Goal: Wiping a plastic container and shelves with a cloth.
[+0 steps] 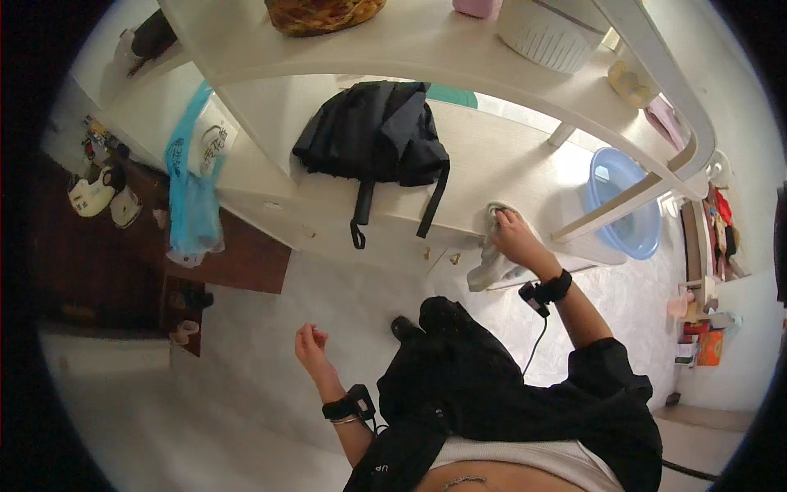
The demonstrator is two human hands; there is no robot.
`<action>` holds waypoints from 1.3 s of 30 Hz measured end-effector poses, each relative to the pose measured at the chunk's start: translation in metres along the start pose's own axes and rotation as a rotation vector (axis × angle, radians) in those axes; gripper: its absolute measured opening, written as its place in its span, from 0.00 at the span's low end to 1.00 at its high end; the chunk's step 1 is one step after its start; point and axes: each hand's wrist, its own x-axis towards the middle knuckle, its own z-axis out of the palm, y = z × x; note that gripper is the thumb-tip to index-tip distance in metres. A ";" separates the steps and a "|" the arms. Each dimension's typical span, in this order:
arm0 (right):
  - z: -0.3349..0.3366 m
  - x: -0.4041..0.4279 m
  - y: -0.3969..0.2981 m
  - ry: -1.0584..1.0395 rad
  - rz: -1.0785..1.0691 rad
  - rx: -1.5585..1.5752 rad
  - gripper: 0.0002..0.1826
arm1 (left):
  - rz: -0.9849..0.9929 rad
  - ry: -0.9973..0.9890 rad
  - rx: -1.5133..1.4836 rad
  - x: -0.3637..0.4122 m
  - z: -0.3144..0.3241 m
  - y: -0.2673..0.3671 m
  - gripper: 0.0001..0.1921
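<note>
My right hand (515, 237) grips a pale grey-white cloth (486, 270) at the front edge of the white cabinet top (479, 166). One part of the cloth lies bunched on the surface under my fingers, while the rest hangs down over the edge. My left hand (312, 345) is in the air above the floor, away from the cabinet, its fingers loosely bent and nothing seen in them. A black fabric bag (378, 135) lies on the cabinet top left of the cloth, two straps hanging over the front edge.
A blue plastic basin (642, 224) stands at the cabinet's right end, behind a white shelf post (609, 209). Overhead, a curved shelf (393, 58) bears a ribbed white container (547, 37). A blue plastic bag (193, 215) hangs at left. Brass-coloured knobs (455, 259) jut from the cabinet front.
</note>
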 end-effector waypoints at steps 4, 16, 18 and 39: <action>0.007 0.034 0.022 -0.064 0.070 0.105 0.26 | 0.007 0.055 0.015 0.000 -0.022 -0.009 0.11; 0.020 0.174 0.074 -0.210 0.039 -0.089 0.27 | 0.063 0.272 -0.062 -0.031 -0.031 -0.003 0.09; 0.024 0.177 0.082 -0.206 0.034 -0.095 0.28 | 0.054 0.304 -0.079 -0.036 -0.028 -0.001 0.09; 0.007 -0.064 0.011 0.266 -0.198 -0.100 0.22 | -0.012 -0.038 0.101 -0.005 0.076 0.022 0.12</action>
